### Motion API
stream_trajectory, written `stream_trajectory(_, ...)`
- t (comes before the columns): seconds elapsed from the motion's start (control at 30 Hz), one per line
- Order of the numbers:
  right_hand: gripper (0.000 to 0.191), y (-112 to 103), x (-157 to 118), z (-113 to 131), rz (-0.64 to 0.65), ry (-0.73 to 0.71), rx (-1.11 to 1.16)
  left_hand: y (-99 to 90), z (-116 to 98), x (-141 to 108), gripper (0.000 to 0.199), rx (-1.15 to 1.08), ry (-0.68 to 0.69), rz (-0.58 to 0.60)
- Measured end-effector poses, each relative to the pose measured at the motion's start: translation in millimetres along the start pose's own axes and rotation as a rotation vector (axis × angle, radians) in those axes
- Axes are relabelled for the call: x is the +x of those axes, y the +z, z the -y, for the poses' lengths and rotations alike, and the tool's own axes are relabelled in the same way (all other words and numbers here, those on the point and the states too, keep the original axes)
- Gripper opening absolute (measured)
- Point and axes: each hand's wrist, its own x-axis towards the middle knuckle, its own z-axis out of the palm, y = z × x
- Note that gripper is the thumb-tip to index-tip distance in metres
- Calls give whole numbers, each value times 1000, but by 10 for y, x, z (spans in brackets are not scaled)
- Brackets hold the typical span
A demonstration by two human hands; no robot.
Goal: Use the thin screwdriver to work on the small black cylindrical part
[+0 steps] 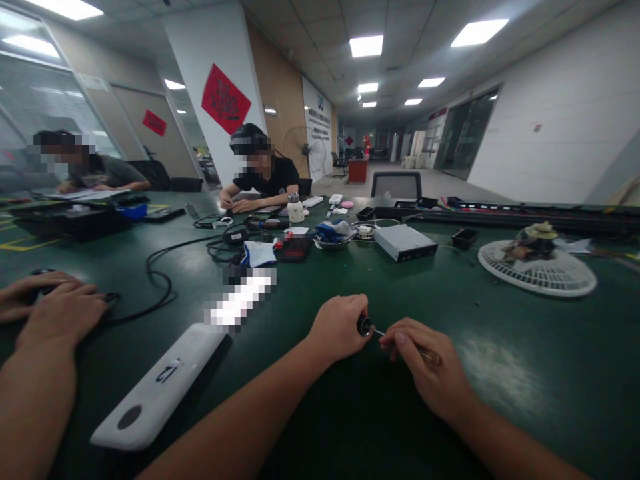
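Observation:
Near the middle of the green table (480, 427), my left hand (340, 327) is closed around a small dark round part (365, 325) with a shiny rim facing right. My right hand (425, 360) pinches a thin screwdriver (431, 357) with a brownish see-through handle. Its metal shaft points left, and its tip is at or close to the rim of the round part; contact is too small to tell. What lies inside the round part cannot be made out.
A white handheld device (160, 387) with a glowing end lies left of my left forearm. At far left are another person's hands (60, 307). Further back are a silver drive box (405, 241), white fan grille (537, 270), black cables (150, 267) and a bottle (295, 209). Two people sit opposite.

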Motion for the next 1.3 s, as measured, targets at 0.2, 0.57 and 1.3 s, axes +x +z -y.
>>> stream_trajectory(0.2,35,7,14,27,-40,30,-69,3,-9,10,16,29,11,11)
stream_trajectory(0.57,36,11,15,10,5,20,-40,8,0,5,16,44,28,14)
stream_trajectory(1.3,35,-14,28,-2,-37,42,-9,10,-23,6,16,34,12,2)
